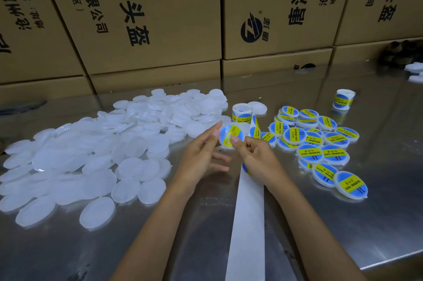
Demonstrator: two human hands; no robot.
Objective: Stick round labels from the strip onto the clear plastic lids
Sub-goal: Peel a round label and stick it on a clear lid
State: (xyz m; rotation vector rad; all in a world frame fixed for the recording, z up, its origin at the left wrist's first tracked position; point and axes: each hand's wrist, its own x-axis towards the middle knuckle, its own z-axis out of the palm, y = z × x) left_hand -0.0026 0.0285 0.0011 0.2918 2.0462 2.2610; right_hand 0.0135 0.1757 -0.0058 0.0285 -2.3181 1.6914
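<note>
Above the steel table point(343, 223) both hands hold one clear lid point(231, 135) that bears a blue and yellow round label. My left hand point(201, 152) grips its left edge with thumb and forefinger. The thumb of my right hand point(254, 155) presses on the label's lower part while its fingers curl behind. A white backing strip point(248, 223) runs from under my right hand toward me and back to a label roll point(241, 112). Several bare lids point(103, 152) lie heaped on the left. Several labelled lids point(320, 143) lie on the right.
Stacked brown cardboard boxes point(148, 29) wall off the back of the table. A second label roll point(343, 98) stands at the back right. A few white lids point(415, 72) lie at the far right edge. The table's front edge runs along the lower right.
</note>
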